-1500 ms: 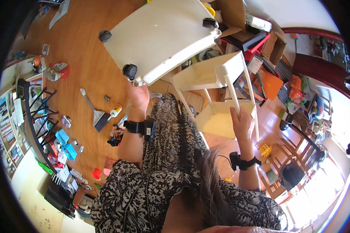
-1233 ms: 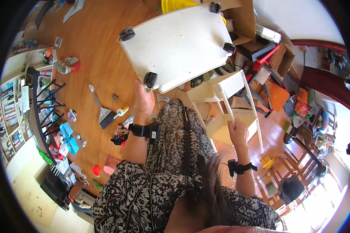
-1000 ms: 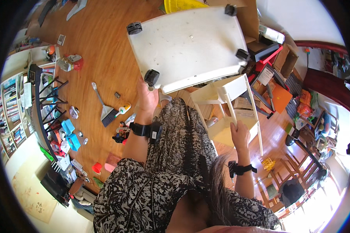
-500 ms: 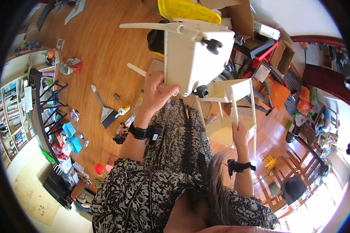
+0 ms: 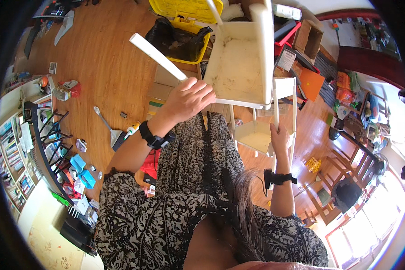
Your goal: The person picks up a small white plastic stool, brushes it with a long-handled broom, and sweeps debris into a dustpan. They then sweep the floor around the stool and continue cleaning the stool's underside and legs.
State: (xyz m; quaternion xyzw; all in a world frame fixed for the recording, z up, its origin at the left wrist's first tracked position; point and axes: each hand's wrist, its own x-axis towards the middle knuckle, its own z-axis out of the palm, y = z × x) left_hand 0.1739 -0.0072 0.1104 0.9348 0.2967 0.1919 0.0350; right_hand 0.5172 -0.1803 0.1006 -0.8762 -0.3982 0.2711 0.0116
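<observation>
My left hand (image 5: pixel 190 100) is closed round the near left corner of a white plastic cart tray (image 5: pixel 238 72), where a white post (image 5: pixel 157 56) sticks out up and left. The tray's stained inside faces me. At its right, my right hand (image 5: pixel 280 137) grips an upright post of a white shelf frame (image 5: pixel 256 135) with lower tiers. The tray's near right corner overlaps the frame; whether they are joined there I cannot tell.
Beyond the tray stands an open yellow bin (image 5: pixel 195 29) lined with a black bag (image 5: pixel 159 36). Cardboard boxes (image 5: pixel 308 40) and an orange panel (image 5: pixel 311 83) lie at the right. A dustpan (image 5: pixel 117 137) and a bottle (image 5: pixel 132 129) rest on the floor at left.
The tray has turned over: its underside with black casters faced me before, now its inside does. My left hand has rolled with it, palm down. My right hand still grips the post.
</observation>
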